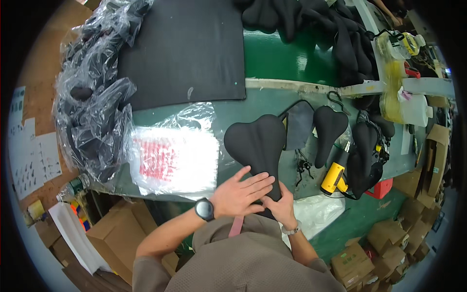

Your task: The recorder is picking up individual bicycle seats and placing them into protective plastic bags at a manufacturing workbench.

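Observation:
A black bicycle saddle [257,141] lies on the near edge of the green table, its wide end away from me and its narrow nose toward me. My left hand [242,192], with a dark watch at the wrist, rests flat across the left side of the nose, fingers stretched out. Around the nose's right side and tip, my right hand [282,207] is closed on the saddle, its thumb near the left fingertips. Beyond the saddle's right side lies a dark grey flat piece [299,125], and past it a second black saddle [331,127].
A stack of clear plastic bags [180,163] with red print is left of the saddle. Plastic-wrapped saddles [92,117] fill the far left. A black mat [185,53] lies behind. To the right are a yellow heat gun [333,178] and black saddles [361,155]. Cardboard boxes [352,263] stand below.

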Demonstrator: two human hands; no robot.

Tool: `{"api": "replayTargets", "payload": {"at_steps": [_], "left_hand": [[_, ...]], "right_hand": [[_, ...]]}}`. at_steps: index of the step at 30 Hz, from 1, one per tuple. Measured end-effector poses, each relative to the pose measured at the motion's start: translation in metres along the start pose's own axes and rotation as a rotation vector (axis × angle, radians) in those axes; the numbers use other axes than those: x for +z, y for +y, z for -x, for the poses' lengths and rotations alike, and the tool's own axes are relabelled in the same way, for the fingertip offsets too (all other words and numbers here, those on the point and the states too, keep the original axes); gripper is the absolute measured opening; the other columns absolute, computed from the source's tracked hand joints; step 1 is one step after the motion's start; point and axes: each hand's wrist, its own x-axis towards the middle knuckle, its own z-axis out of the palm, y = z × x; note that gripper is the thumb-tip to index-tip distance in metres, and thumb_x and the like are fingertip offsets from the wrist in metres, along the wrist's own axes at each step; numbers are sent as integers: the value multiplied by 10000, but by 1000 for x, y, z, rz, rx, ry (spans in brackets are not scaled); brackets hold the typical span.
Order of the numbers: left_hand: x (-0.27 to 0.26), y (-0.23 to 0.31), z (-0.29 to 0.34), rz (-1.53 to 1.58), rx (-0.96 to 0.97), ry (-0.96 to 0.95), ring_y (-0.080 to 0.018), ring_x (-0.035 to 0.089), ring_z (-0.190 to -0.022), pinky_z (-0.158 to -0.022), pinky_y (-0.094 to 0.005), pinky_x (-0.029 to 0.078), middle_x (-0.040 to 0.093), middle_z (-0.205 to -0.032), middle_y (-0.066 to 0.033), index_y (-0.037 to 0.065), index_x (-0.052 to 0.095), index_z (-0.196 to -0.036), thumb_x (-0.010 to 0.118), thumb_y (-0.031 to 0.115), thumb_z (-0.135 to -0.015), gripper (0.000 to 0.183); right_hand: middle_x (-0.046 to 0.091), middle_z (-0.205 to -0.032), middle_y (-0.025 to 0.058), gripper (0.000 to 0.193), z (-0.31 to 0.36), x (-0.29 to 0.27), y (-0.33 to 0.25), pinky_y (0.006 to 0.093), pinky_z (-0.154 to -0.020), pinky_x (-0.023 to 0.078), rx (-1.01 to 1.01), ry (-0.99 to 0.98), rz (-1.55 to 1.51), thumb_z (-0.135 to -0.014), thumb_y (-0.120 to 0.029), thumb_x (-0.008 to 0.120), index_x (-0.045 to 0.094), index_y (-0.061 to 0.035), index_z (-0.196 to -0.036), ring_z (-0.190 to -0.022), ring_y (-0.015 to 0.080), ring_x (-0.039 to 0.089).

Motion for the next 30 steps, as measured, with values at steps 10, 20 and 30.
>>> {"api": "replayTargets", "payload": {"at_steps": [10, 20, 30], "left_hand": [[-24, -80, 25, 767, -714, 567, -248, 589, -1174, -1014, -338, 436, 623, -1278, -140, -10, 544, -1320, 566, 272, -994, 432], [36, -84, 84, 45, -893, 657, -310, 593, -863, -788, -388, 479, 596, -908, -151, 0, 602, -1017, 795, 340, -790, 452], [84, -135, 177, 26, -852, 384, -349, 604, -861, -754, -437, 482, 623, -883, -148, 28, 633, -882, 637, 235, -902, 208]], "right_hand": [[669, -934, 54, 539, 55, -10, 26, 256, -747, 523, 175, -83, -130, -752, -74, 768, 564, 62, -1232, -842, 84, 623], [699, -873, 113, 549, 34, 5, 46, 281, -681, 533, -223, 49, 389, -757, -146, 761, 562, 69, -1221, -693, 124, 649], [689, -917, 115, 510, -7, 7, 109, 249, -508, 527, 364, -161, -184, -918, -197, 670, 452, -4, -1337, -631, 139, 654]]}}
